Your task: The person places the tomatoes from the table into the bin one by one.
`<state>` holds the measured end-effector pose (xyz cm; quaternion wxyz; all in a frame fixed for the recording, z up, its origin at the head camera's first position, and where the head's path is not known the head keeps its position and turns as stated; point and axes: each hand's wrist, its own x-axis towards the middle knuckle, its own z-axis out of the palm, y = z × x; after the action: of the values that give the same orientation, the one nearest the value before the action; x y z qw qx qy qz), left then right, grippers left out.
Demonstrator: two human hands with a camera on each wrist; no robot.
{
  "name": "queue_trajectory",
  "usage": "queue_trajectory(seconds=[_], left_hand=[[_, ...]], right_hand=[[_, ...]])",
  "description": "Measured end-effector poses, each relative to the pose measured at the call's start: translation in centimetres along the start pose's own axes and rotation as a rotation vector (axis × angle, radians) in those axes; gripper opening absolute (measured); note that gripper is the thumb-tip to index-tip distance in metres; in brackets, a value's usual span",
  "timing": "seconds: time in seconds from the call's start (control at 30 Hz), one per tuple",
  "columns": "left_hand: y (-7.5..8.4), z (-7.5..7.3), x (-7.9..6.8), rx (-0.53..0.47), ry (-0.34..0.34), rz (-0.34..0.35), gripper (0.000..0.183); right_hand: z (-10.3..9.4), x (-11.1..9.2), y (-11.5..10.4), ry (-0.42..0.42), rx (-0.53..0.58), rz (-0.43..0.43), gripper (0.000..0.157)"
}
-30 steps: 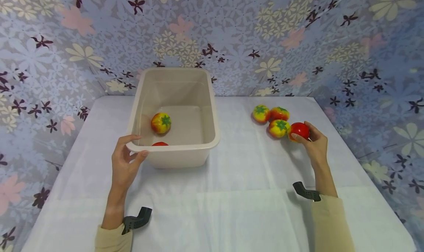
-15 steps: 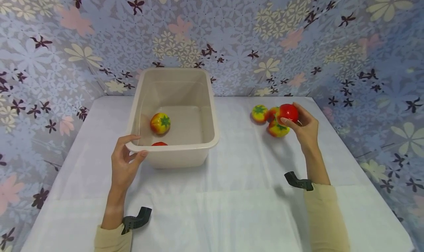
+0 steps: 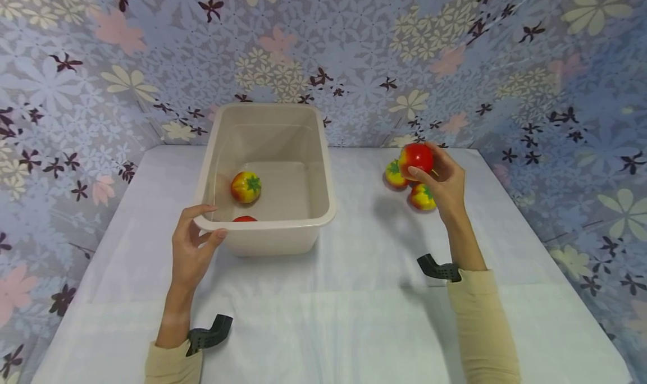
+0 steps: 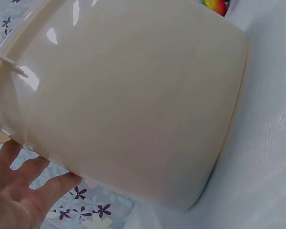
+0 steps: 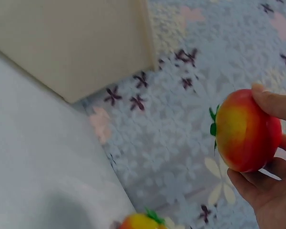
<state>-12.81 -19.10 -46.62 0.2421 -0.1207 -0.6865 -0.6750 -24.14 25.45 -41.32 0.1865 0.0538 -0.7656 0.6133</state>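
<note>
In the head view my left hand point(image 3: 189, 255) grips the near-left corner of a beige plastic bin point(image 3: 273, 225), thumb outside and fingers over the rim. The bin's outer wall point(image 4: 128, 105) fills the left wrist view. A red-yellow toy tomato point(image 3: 246, 187) lies inside it, and a red one point(image 3: 245, 219) shows just above the front rim. My right hand point(image 3: 449, 187) holds another toy tomato point(image 3: 418, 158) in the air, its green leaves facing left in the right wrist view. Below it on the table are tomatoes point(image 3: 394, 176) point(image 3: 422, 199); a third is mostly hidden.
A white cloth point(image 3: 354, 316) covers the table. Flowered fabric point(image 3: 354, 53) rises behind it and at both sides. The bin stands left of the middle, with a stretch of cloth between it and the loose tomatoes.
My right hand has lifted the tomato from beside the group on the table and carried it left and up over the others. The left hand and bin have stayed put.
</note>
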Motion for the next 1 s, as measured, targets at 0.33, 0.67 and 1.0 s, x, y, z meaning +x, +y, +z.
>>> queue_trajectory(seconds=[0.33,0.67,1.0], left_hand=[[0.0,0.3,-0.1,0.023,0.012,-0.036,0.046],[0.0,0.1,0.0,0.03,0.015,-0.021,0.045],[-0.2,-0.2,-0.1,-0.013,-0.001,0.019,0.045]], right_hand=[[2.4,-0.2,-1.2,-0.152,0.05,-0.085,0.056],[4.1,-0.2,-2.3,-0.209,0.135,-0.093,0.057],[7.9,-0.1,-3.6,-0.285,0.156,-0.13,0.058]])
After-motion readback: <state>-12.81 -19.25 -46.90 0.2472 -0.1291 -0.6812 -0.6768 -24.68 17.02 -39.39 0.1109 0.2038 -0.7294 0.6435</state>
